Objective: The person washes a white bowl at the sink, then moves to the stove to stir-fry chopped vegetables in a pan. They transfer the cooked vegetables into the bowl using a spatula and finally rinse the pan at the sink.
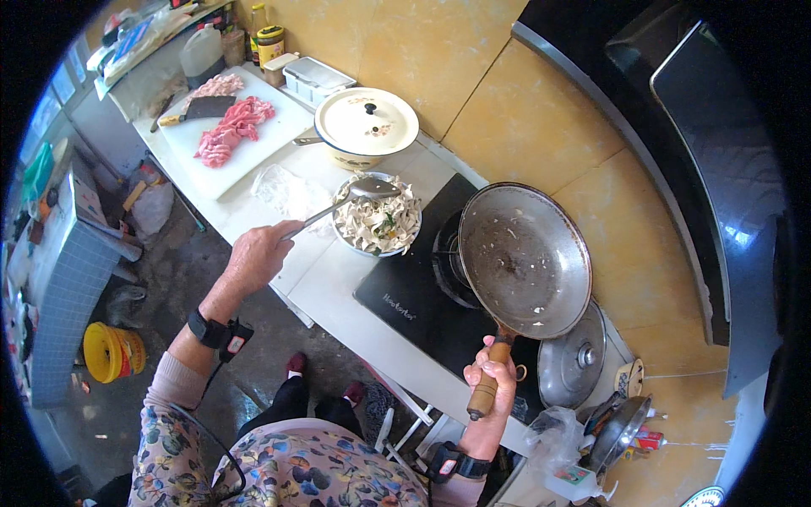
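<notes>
My left hand grips the handle of a metal ladle, whose head rests over a bowl heaped with pale sliced food, perhaps mushrooms, with some green bits. My right hand is closed around the wooden handle of a wok. The wok is tilted above the black gas stove and holds only small food scraps. A crumpled clear plastic bag lies left of the bowl.
A white cutting board bears sliced raw meat and a cleaver. Behind the bowl stands a lidded enamel pot. A metal lid leans near the wall, under the wok. A yellow bucket stands on the floor.
</notes>
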Motion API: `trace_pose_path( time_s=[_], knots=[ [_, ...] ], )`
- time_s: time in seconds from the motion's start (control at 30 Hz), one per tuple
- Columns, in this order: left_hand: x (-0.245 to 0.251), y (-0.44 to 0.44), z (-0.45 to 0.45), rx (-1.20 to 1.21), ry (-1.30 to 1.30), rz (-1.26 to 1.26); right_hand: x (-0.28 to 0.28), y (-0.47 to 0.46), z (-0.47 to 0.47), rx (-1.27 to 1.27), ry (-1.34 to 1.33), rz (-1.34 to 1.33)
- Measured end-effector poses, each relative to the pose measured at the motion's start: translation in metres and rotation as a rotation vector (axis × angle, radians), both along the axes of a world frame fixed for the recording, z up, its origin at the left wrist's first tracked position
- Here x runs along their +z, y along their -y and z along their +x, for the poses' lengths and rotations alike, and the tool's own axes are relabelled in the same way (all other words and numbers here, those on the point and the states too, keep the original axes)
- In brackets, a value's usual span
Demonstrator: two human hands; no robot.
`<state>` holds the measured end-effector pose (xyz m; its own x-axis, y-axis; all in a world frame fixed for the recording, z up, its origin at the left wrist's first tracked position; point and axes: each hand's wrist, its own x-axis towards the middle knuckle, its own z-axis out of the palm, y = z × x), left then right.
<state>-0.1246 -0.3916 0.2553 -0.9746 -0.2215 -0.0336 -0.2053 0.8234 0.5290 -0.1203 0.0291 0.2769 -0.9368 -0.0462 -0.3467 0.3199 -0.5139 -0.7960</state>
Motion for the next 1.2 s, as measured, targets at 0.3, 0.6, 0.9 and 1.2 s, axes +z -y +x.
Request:
trace_pose_path(
  time_s=[0.3, 0.6, 0.9, 1.2],
  knots=[
    [-0.012, -0.002, 0.013, -0.011, -0.003, 0.181, -0.002, -0.004, -0.002, 0.04, 0.01, 0.035],
    [-0.011, -0.001, 0.009, -0.014, -0.128, 0.161, -0.003, -0.008, -0.001, 0.04, 0.031, -0.014],
    [0.011, -0.038, 0.017, -0.029, -0.146, 0.394, 0.001, -0.036, -0.003, 0.112, 0.024, -0.008],
    [0.033, -0.104, 0.01, -0.137, -0.149, 0.517, -0.005, -0.053, -0.01, 0.208, 0.035, -0.062]
  ],
)
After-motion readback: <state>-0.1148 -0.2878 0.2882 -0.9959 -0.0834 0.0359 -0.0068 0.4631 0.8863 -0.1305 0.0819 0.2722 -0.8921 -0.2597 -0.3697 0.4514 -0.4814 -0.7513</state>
